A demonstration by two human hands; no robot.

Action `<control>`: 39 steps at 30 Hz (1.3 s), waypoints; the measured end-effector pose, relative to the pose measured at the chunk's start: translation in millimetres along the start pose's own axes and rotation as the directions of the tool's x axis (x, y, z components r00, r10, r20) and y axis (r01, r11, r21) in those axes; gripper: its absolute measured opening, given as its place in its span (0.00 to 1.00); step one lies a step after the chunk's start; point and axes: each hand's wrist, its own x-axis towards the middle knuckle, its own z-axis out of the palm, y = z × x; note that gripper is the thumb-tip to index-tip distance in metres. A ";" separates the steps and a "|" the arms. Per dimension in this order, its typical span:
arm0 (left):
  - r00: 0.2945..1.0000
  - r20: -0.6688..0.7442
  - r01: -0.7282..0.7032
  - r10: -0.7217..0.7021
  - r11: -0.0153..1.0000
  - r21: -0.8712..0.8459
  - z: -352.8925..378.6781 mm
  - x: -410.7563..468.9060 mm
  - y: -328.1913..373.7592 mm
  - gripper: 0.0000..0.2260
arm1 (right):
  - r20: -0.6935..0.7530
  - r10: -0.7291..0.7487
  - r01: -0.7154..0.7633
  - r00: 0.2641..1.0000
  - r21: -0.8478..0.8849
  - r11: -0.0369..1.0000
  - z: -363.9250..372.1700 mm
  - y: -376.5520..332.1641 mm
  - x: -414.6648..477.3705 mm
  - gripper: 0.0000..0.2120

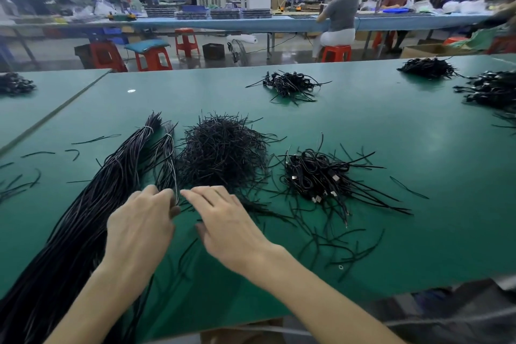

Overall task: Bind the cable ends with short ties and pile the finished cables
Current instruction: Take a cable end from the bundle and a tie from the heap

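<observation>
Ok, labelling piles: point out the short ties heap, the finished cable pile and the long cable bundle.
short ties heap (223, 153), head view, heap's middle
finished cable pile (315, 174), head view, coiled centre
long cable bundle (89, 204), head view, mid-length strands

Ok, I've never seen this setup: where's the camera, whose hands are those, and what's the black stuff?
There is no machine: one camera on a person's head looks down at their own bare hands. On the green table lie a long bundle of cables on the left, a heap of short ties in the middle and a pile of finished cables on the right. The left hand seems to pinch a cable; the right hand is open, holding nothing.
</observation>
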 end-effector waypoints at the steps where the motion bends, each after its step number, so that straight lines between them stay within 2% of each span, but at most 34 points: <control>1: 1.000 -0.012 0.013 -0.013 1.000 -0.001 -2.3 -0.6 -3.6 0.06 | 0.011 -0.005 0.004 1.000 0.029 1.000 3.4 -2.7 1.2 0.32; 4: 0.999 -0.033 0.043 -0.042 0.999 0.012 -9.7 -4.3 -9.0 0.03 | 0.040 -0.031 0.027 0.999 0.095 0.995 11.6 -9.0 6.0 0.35; 7: 1.000 -0.025 0.014 -0.014 0.999 -0.029 -11.8 -9.3 -6.1 0.07 | 0.041 -0.035 0.028 0.999 0.173 0.984 17.4 -15.1 9.9 0.33; 10: 0.996 0.086 0.030 -0.006 0.960 -0.278 -3.5 -6.7 -7.6 0.07 | 0.012 -0.034 0.032 0.999 0.127 0.991 21.0 -14.8 9.6 0.29; 12: 0.971 0.237 0.099 0.030 0.851 -0.516 2.3 -2.1 -12.7 0.10 | 0.005 -0.063 0.063 0.998 -0.018 0.998 17.9 -7.3 8.2 0.24; 15: 0.885 0.438 0.286 0.157 0.558 -0.779 7.7 -6.2 -21.0 0.09 | -0.010 -0.076 0.075 0.997 -0.106 0.992 1.8 11.2 5.7 0.10; 17: 0.762 0.572 0.451 0.305 0.385 -0.806 3.2 -10.5 -30.3 0.07 | -0.096 0.058 -0.057 0.994 0.010 0.998 -9.1 22.7 2.0 0.06; 19: 0.604 0.643 0.535 0.471 0.359 -0.765 -5.2 -12.3 -42.3 0.15 | -0.200 0.316 -0.260 0.928 0.261 0.930 -22.2 35.8 -0.4 0.06; 20: 0.547 0.644 0.556 0.535 0.343 -0.757 -9.3 -12.2 -48.8 0.18 | -0.232 0.433 -0.332 0.871 0.373 0.866 -28.5 43.3 -0.9 0.07; 21: 0.519 0.629 0.576 0.579 0.307 -0.758 -13.2 -11.7 -54.7 0.20 | -0.247 0.511 -0.374 0.823 0.442 0.815 -34.5 50.2 -1.3 0.08; 22: 0.524 0.602 0.588 0.603 0.256 -0.768 -17.2 -11.1 -58.9 0.21 | -0.242 0.545 -0.401 0.803 0.458 0.794 -39.4 55.4 -2.4 0.08; 24: 0.612 0.559 0.562 0.560 0.189 -0.805 -22.9 -8.3 -59.9 0.20 | -0.175 0.534 -0.439 0.827 0.392 0.809 -43.7 56.3 -4.9 0.08; 25: 0.668 0.546 0.514 0.506 0.217 -0.830 -24.4 -5.9 -55.9 0.18 | -0.126 0.493 -0.439 0.861 0.305 0.845 -43.3 52.4 -6.6 0.08; 26: 0.717 0.537 0.451 0.445 0.291 -0.844 -23.5 -3.1 -49.5 0.16 | -0.097 0.426 -0.404 0.899 0.190 0.895 -41.2 46.8 -8.3 0.11; 27: 0.748 0.535 0.389 0.393 0.393 -0.833 -21.7 -0.4 -40.7 0.15 | -0.082 0.346 -0.340 0.935 0.075 0.937 -37.9 39.8 -9.3 0.19; 28: 0.758 0.542 0.340 0.362 0.490 -0.803 -18.6 1.8 -31.4 0.15 | -0.087 0.274 -0.272 0.958 0.038 0.962 -34.9 31.7 -9.8 0.27; 29: 0.746 0.564 0.310 0.353 0.566 -0.764 -14.9 3.1 -22.3 0.16 | -0.113 0.222 -0.216 0.968 0.061 0.974 -34.4 21.1 -9.4 0.34; 31: 0.669 0.635 0.275 0.386 0.666 -0.694 -8.6 2.7 -6.4 0.16 | -0.193 0.142 -0.132 0.971 0.062 0.989 -35.0 6.9 -7.7 0.40; 33: 0.592 0.691 0.240 0.415 0.728 -0.643 -2.6 0.2 4.1 0.15 | -0.239 0.079 -0.092 0.968 -0.043 0.995 -36.0 0.4 -7.4 0.44; 35: 0.569 0.717 0.225 0.403 0.763 -0.607 4.0 -0.3 8.0 0.14 | -0.232 0.066 -0.092 0.970 -0.100 0.991 -37.8 -0.7 -7.6 0.47; 37: 0.596 0.720 0.227 0.356 0.785 -0.576 10.5 0.9 10.2 0.16 | -0.209 0.097 -0.138 0.973 -0.191 0.972 -39.3 3.1 -10.9 0.49; 39: 0.671 0.683 0.250 0.288 0.780 -0.574 16.7 2.6 12.4 0.16 | -0.210 0.135 -0.197 0.968 -0.310 0.930 -39.3 4.5 -17.2 0.52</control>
